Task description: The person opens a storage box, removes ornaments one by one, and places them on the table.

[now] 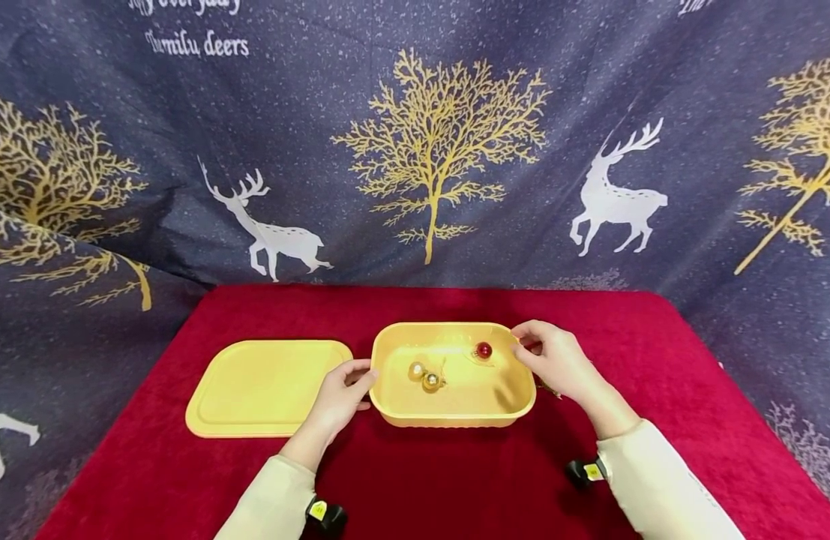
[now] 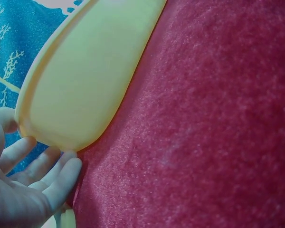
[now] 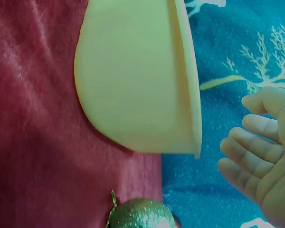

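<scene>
A yellow plastic box (image 1: 448, 405) stands on the red cloth, its open top facing up. Inside lie a red bauble (image 1: 483, 350), a gold bauble (image 1: 431, 382) and a paler gold bauble (image 1: 417, 370). My left hand (image 1: 337, 397) holds the box's left end, with thumb at the rim and fingers against the outer wall. By the right rim is my right hand (image 1: 559, 360); the right wrist view shows it apart from the wall, fingers loosely bent around nothing. A shiny gold bauble (image 3: 141, 214) lies outside the box's right end, mostly hidden by that hand in the head view.
To the left of the box a flat yellow lid (image 1: 266, 390) lies on the red-covered table (image 1: 448, 480). Behind the table hangs a dark blue cloth (image 1: 502, 255) printed with trees and white deer. Black wrist cameras are strapped under both pale sleeves.
</scene>
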Available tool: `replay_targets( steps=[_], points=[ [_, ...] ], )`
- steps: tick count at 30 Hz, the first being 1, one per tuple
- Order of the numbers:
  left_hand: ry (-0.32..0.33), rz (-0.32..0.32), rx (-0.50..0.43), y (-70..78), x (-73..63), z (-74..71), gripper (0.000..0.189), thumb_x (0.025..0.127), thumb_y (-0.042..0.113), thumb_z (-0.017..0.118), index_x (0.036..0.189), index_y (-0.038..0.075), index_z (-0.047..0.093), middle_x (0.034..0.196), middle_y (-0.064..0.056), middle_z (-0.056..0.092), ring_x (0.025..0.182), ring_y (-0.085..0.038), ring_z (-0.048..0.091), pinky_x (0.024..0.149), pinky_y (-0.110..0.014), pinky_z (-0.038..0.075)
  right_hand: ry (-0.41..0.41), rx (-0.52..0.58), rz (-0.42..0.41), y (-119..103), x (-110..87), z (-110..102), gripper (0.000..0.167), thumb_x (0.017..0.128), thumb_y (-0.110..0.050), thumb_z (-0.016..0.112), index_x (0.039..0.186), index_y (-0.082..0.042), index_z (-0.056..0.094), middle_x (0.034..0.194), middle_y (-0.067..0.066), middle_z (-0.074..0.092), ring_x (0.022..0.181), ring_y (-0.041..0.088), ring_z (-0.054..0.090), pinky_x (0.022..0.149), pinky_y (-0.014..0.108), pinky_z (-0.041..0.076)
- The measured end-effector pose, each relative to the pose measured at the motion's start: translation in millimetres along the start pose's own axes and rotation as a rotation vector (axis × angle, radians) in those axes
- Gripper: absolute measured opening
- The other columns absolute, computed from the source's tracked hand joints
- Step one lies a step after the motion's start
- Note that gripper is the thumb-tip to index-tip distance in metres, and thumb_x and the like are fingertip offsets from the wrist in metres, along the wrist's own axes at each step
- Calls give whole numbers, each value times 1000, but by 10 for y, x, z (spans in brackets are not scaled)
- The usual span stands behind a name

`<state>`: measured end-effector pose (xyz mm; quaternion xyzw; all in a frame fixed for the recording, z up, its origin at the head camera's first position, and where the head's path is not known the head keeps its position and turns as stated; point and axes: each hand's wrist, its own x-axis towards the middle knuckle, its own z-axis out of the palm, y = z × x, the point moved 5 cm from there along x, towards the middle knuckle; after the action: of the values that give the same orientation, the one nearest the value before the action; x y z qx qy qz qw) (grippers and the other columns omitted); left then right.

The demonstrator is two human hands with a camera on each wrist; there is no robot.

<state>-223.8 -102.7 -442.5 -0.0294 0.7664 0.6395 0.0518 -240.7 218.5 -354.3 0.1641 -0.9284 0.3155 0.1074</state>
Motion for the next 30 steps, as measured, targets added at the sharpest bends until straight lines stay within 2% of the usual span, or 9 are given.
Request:
replay_targets(
  steps=[4, 7, 13, 21, 25, 30],
  points=[
    [1, -1, -2, -13, -4, -3, 36, 93, 18, 60, 124, -1, 56, 110, -20, 63, 90, -21, 63, 71, -38, 58, -15, -13, -37, -53, 38, 83, 19, 83, -7, 67, 100, 0, 66, 96, 14, 69, 86, 25, 66, 73, 40, 55],
    [-3, -5, -4, -11, -7, -3, 38, 93, 19, 60, 125, 0, 56, 112, -20, 62, 93, -22, 63, 71, -38, 58, -45, -13, -48, -69, 58, 147, 19, 84, -9, 67, 101, 0, 66, 100, 15, 68, 90, 28, 66, 77, 43, 55],
    [-5, -6, -7, 9, -15, -2, 39, 93, 20, 60, 126, 0, 56, 114, -19, 62, 95, -23, 63, 72, -38, 58, -110, -32, -73, -102, 92, 291, 22, 84, -11, 67, 103, -1, 66, 104, 14, 67, 95, 31, 64, 80, 43, 55],
    [-1, -4, -12, 11, -10, -3, 38, 93, 18, 60, 125, -1, 55, 113, -20, 62, 93, -22, 63, 71, -37, 58, -132, -149, -169, -145, 161, 469, 27, 82, -10, 69, 105, 3, 65, 104, 15, 67, 95, 30, 65, 84, 43, 54],
    [4, -6, -14, -13, 7, -4, 38, 93, 17, 60, 125, -2, 55, 113, -21, 62, 92, -22, 63, 71, -37, 58, -160, -225, -230, -169, 194, 551, 26, 82, -9, 69, 103, 4, 64, 100, 15, 66, 95, 28, 63, 85, 41, 52],
    [8, -16, -22, -39, 21, -4, 37, 92, 18, 60, 124, -1, 57, 112, -19, 62, 91, -21, 63, 70, -36, 58, -214, -312, -247, -165, 224, 646, 25, 79, -7, 70, 100, 4, 62, 87, 10, 62, 85, 22, 58, 79, 37, 51]
  ],
)
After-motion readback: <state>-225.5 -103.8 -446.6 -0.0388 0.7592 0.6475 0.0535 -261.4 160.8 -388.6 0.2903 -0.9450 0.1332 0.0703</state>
